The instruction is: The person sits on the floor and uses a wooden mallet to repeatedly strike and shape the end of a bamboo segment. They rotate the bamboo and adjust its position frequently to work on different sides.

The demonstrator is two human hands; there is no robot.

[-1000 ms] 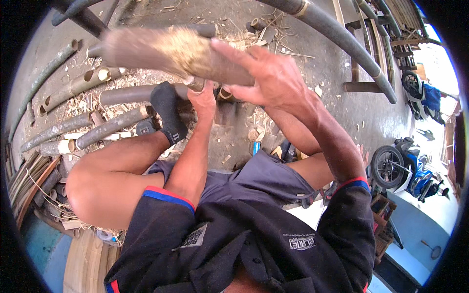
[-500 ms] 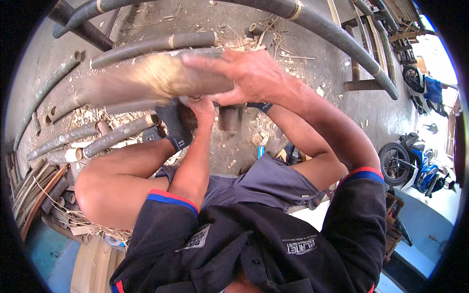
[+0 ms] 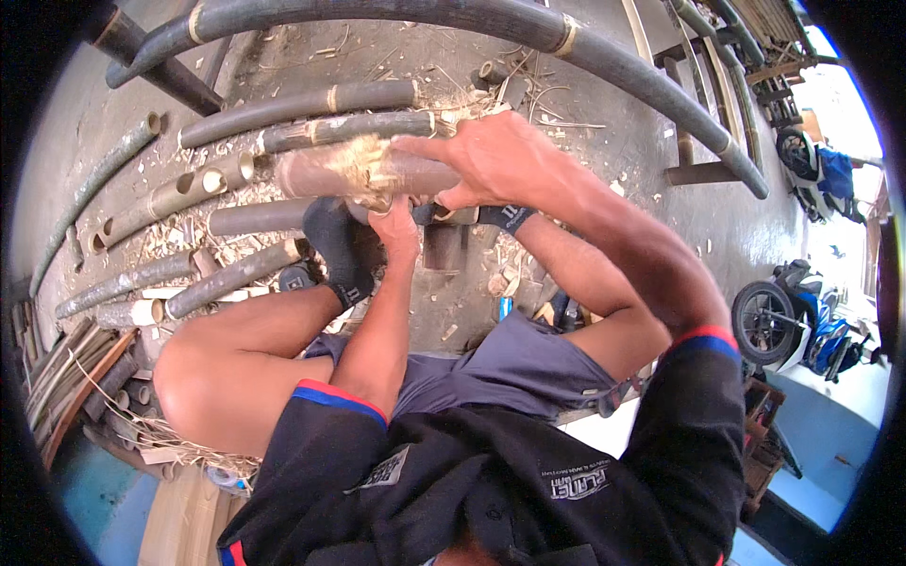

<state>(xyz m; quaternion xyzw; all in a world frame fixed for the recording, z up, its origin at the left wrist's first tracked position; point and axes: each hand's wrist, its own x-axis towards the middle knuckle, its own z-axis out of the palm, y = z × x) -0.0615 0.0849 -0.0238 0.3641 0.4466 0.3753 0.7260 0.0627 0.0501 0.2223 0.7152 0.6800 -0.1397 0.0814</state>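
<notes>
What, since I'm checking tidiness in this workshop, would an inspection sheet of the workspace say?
Surface: grey floor, with pale wood chips scattered over it.
Job's things: brown length with a frayed pale patch, motion-blurred; brown tube, partly covered by the dark-socked left foot.
Clutter: notched bamboo length among other pieces at left; bundle of strips at lower left.
Hands: right hand grips the right end of the brown length; left hand is just below that length, what it holds unclear.
Cables: nothing seen.
Surroundings: dark bamboo rail across the top; blue-and-white motorcycle at right.
</notes>
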